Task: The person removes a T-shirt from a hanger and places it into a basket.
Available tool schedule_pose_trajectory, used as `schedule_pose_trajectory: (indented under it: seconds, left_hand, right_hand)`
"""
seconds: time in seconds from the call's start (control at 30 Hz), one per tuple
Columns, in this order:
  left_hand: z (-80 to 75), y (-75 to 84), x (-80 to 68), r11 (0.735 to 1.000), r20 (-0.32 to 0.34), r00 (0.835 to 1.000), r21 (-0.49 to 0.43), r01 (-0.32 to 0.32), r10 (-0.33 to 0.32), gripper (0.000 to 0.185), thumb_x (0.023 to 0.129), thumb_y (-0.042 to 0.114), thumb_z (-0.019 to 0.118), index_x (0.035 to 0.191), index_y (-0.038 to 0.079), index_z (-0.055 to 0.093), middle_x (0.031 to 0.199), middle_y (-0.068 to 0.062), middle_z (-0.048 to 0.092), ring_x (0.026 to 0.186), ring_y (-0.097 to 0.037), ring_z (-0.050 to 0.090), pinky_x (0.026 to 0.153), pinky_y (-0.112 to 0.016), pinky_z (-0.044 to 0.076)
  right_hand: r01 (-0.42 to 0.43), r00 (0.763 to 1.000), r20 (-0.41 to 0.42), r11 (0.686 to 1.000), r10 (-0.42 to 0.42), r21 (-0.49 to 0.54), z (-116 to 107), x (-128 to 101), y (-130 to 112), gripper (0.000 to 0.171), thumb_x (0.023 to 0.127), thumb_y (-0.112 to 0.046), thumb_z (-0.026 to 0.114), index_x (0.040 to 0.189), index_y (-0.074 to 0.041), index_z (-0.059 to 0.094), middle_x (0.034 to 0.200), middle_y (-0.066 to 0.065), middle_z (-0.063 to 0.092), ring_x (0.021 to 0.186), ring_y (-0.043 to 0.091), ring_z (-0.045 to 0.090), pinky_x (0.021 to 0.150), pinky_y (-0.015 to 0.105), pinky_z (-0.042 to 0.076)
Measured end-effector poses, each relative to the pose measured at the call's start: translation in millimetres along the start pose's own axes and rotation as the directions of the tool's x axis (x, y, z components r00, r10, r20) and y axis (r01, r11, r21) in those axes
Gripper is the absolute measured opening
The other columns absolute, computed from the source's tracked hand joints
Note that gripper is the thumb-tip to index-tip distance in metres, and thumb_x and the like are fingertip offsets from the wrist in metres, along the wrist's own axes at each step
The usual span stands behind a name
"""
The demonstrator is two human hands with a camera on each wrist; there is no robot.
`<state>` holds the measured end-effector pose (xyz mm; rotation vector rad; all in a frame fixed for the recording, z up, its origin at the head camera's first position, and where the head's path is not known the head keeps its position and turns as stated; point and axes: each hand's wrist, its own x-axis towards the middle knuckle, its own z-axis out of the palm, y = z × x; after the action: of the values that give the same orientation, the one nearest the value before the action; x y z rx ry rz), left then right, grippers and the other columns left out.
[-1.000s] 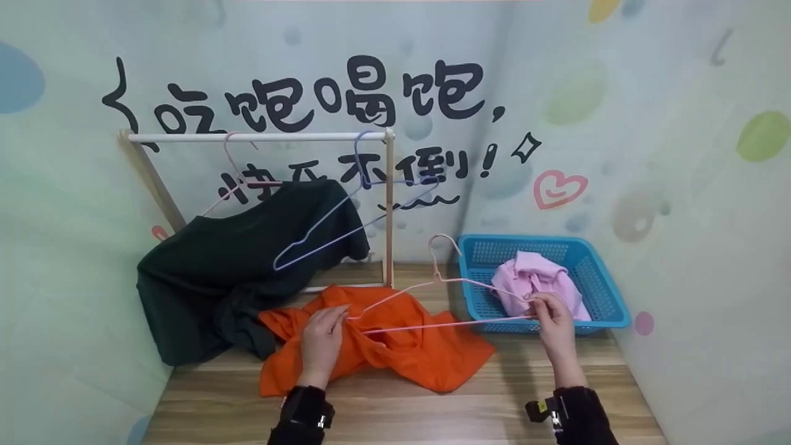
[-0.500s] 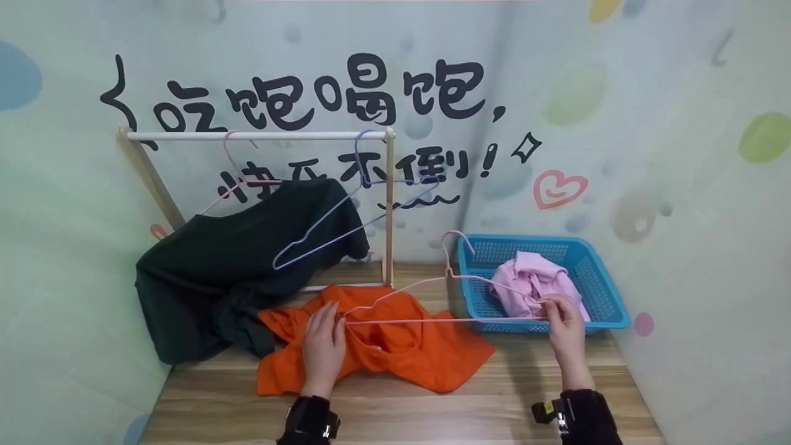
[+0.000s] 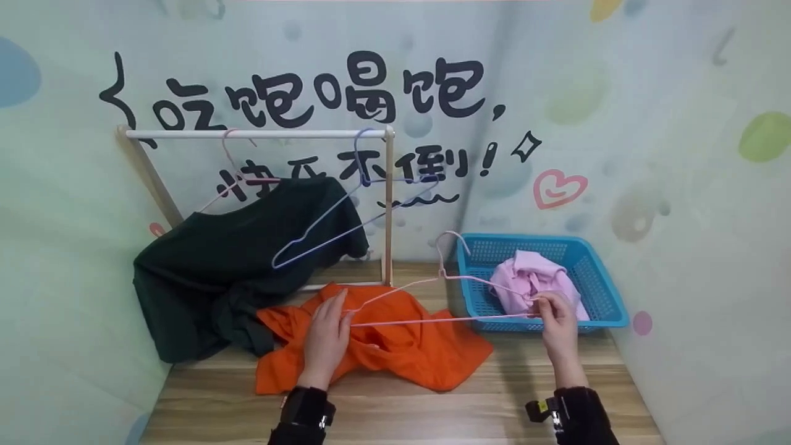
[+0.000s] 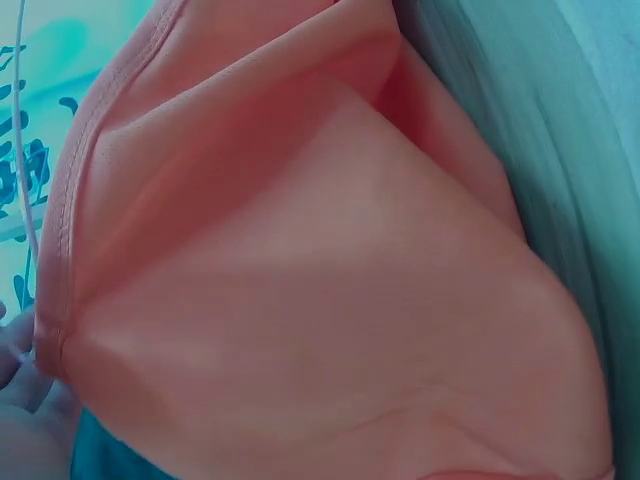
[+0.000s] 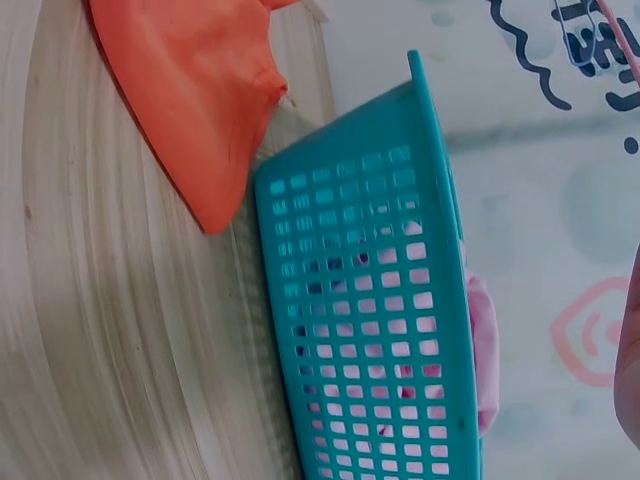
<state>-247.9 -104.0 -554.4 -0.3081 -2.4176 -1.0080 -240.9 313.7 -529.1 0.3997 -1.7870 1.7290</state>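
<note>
A thin pink clothes hanger (image 3: 442,321) is held up in front of me with its hook upward. My left hand (image 3: 324,343) grips its left end, over the orange garment (image 3: 426,364). Out by the blue basket, my right hand (image 3: 561,327) pinches the hanger's right end. The orange garment lies crumpled on the table and, in the left wrist view, its cloth (image 4: 340,280) fills most of the picture, with a stitched hem beside the fingers (image 4: 25,365). Only a sliver of the right hand (image 5: 628,370) shows at the right wrist view's edge.
A small rack (image 3: 390,210) at the back left carries a dark green shirt (image 3: 247,259) on a pink hanger and a bare blue hanger (image 3: 318,244). The blue basket (image 3: 602,281) at the right holds a pink garment (image 3: 534,278). Walls stand close on both sides.
The hanger swung right, its lower bar levelling out, then came slightly back left with both hands. The orange garment stays in place on the table.
</note>
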Motion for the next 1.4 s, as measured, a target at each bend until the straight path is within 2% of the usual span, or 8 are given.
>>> schedule_pose_trajectory:
  seconds: [0.2, 0.47, 0.63, 0.8, 0.97, 1.23, 1.3, 1.4]
  left_hand:
    - [2.8, -2.2, -1.5, 0.998, 0.021, 0.998, -0.010, -0.066, 0.066, 0.028, 0.096, 0.015, 0.066, 0.124, 0.010, 0.067, 0.117, -0.007, 0.065, 0.109, -0.025, 0.059, 0.097, -0.042, 0.049]
    - [-4.3, -1.3, 4.5, 0.990, -0.044, 0.989, 0.000, -0.143, 0.143, 0.013, 0.092, 0.009, 0.069, 0.105, 0.010, 0.072, 0.101, -0.004, 0.067, 0.097, -0.024, 0.060, 0.089, -0.041, 0.051]
    - [-19.7, 2.2, 12.7, 0.968, -0.152, 0.956, 0.047, -0.247, 0.252, 0.023, 0.084, -0.007, 0.072, 0.100, 0.009, 0.072, 0.094, -0.006, 0.067, 0.091, -0.026, 0.060, 0.082, -0.041, 0.051]
    - [-35.5, -5.6, 15.9, 0.948, -0.241, 0.917, 0.095, -0.303, 0.318, 0.025, 0.079, -0.010, 0.072, 0.097, 0.007, 0.071, 0.085, -0.006, 0.064, 0.080, -0.026, 0.058, 0.071, -0.039, 0.050]
    - [-55.6, -23.4, 15.6, 0.955, -0.337, 0.894, 0.087, -0.285, 0.297, 0.016, 0.081, -0.007, 0.066, 0.092, 0.004, 0.069, 0.081, -0.010, 0.062, 0.075, -0.030, 0.055, 0.068, -0.039, 0.044]
    - [-93.1, -53.2, 17.9, 0.980, -0.472, 0.860, 0.055, -0.189, 0.192, 0.006, 0.087, -0.004, 0.064, 0.089, 0.001, 0.066, 0.079, -0.014, 0.060, 0.073, -0.031, 0.052, 0.071, -0.039, 0.037]
    - [-100.9, -58.4, 17.6, 0.985, -0.496, 0.852, 0.045, -0.164, 0.164, 0.008, 0.086, -0.006, 0.062, 0.089, 0.001, 0.066, 0.079, -0.013, 0.061, 0.073, -0.030, 0.052, 0.072, -0.039, 0.037]
    - [-111.8, -67.3, 17.0, 0.991, -0.516, 0.847, 0.034, -0.127, 0.126, 0.009, 0.086, -0.007, 0.060, 0.089, -0.001, 0.066, 0.077, -0.013, 0.061, 0.074, -0.029, 0.053, 0.074, -0.040, 0.037]
  right_hand:
    - [0.039, 0.999, 0.020, 0.999, -0.040, 0.029, 10, 2, -2, 0.013, 0.096, 0.018, 0.043, 0.092, 0.024, 0.054, 0.077, 0.022, 0.055, 0.069, 0.014, 0.061, 0.065, 0.021, 0.054]
    - [0.100, 0.995, -0.015, 0.995, -0.100, 0.011, 13, 12, -2, 0.016, 0.095, 0.021, 0.041, 0.090, 0.021, 0.055, 0.081, 0.018, 0.055, 0.072, 0.014, 0.059, 0.065, 0.019, 0.052]
    - [0.039, 0.999, -0.009, 0.998, -0.038, 0.050, 12, 11, 11, 0.015, 0.097, 0.017, 0.041, 0.095, 0.022, 0.056, 0.085, 0.012, 0.058, 0.074, 0.013, 0.061, 0.067, 0.021, 0.054]
    - [-0.024, 0.997, 0.074, 0.995, 0.017, 0.098, 15, 9, 18, 0.024, 0.102, 0.007, 0.043, 0.120, 0.021, 0.050, 0.106, 0.016, 0.065, 0.091, 0.015, 0.066, 0.080, 0.024, 0.054]
    - [-0.037, 0.992, 0.125, 0.993, 0.023, 0.113, 14, 7, 21, 0.035, 0.103, 0.005, 0.039, 0.137, 0.014, 0.042, 0.128, 0.031, 0.055, 0.107, 0.021, 0.064, 0.088, 0.026, 0.053]
    - [-0.108, 0.985, 0.139, 0.994, 0.103, 0.033, 22, 0, 27, 0.039, 0.102, 0.010, 0.038, 0.140, 0.017, 0.036, 0.129, 0.031, 0.055, 0.115, 0.015, 0.060, 0.094, 0.021, 0.047]
    - [-0.096, 0.985, 0.145, 0.995, 0.095, 0.000, 25, -2, 31, 0.040, 0.101, 0.010, 0.040, 0.140, 0.017, 0.037, 0.130, 0.040, 0.049, 0.118, 0.011, 0.057, 0.098, 0.020, 0.043]
    - [-0.071, 0.983, 0.165, 0.997, 0.076, -0.032, 30, -3, 35, 0.039, 0.099, 0.012, 0.042, 0.138, 0.019, 0.038, 0.130, 0.042, 0.048, 0.122, 0.007, 0.054, 0.102, 0.018, 0.039]
